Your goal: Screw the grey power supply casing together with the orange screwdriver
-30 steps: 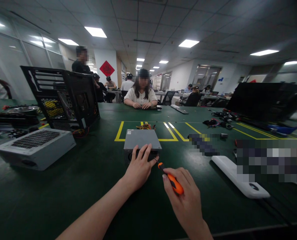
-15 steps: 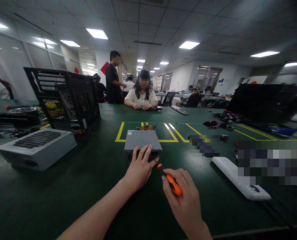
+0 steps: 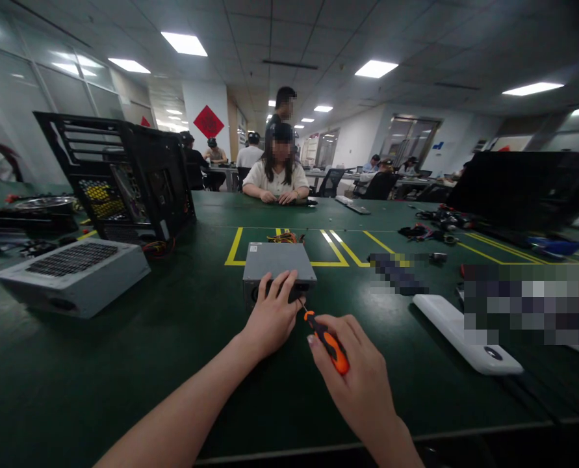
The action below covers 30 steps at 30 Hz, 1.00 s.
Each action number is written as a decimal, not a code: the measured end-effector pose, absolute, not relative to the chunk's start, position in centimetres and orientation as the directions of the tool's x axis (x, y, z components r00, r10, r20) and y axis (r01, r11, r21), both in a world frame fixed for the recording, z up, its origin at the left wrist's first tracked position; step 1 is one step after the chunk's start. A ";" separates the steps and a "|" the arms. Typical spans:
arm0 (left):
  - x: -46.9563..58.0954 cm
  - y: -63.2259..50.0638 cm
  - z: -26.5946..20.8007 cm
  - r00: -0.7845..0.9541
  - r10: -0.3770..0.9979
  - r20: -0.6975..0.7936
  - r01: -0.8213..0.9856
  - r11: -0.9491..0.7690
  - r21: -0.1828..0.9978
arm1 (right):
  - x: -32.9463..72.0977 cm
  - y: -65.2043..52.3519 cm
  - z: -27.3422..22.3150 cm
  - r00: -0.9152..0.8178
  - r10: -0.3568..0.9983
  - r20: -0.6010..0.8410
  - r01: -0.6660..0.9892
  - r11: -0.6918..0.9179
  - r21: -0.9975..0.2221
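Observation:
A grey computer power supply (image 3: 280,260) stands on the green table in front of me, with coloured cables at its far side. My left hand (image 3: 272,318) holds it, fingers laid over its near face and top edge. In my right hand (image 3: 355,361) is an orange and black screwdriver (image 3: 329,343), its handle between thumb and fingers. The shaft points up and left at the power supply's near right side, close to my left thumb. My left hand partly hides the near face, and I cannot make out where the tip sits.
A second power supply (image 3: 69,276) lies left, before an open black computer case (image 3: 128,179). To the right are a white elongated device (image 3: 464,335), tangled cables (image 3: 428,227) and a black monitor (image 3: 518,192). A person (image 3: 277,175) sits across the table (image 3: 172,383).
My right hand and the screwdriver have shifted slightly left. The left hand stays on the power supply. My view has tilted down a little less far; a standing person has moved right, behind the seated one.

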<state>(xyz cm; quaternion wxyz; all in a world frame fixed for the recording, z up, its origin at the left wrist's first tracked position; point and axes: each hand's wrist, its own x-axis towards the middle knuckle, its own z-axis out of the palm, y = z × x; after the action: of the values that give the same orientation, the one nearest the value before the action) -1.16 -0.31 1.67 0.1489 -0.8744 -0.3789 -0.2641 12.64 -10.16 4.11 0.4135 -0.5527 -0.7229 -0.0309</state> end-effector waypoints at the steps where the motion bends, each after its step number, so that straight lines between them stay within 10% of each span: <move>1: -1.2 -0.3 1.7 0.572 0.585 0.575 0.742 -0.668 -0.060 | 12.6 -10.2 4.1 -0.015 0.791 0.611 0.824 0.356 -0.441; 30: -1.6 0.8 2.0 0.394 0.589 0.705 0.718 -0.677 0.163 | 13.4 -10.2 3.9 -0.113 0.835 0.539 0.797 0.400 -0.453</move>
<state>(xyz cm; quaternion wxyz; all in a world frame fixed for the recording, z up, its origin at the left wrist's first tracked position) -1.60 0.80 2.00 0.0839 -0.8308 -0.3933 -0.3848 13.42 -10.22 3.89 0.3797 -0.5473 -0.7455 0.0249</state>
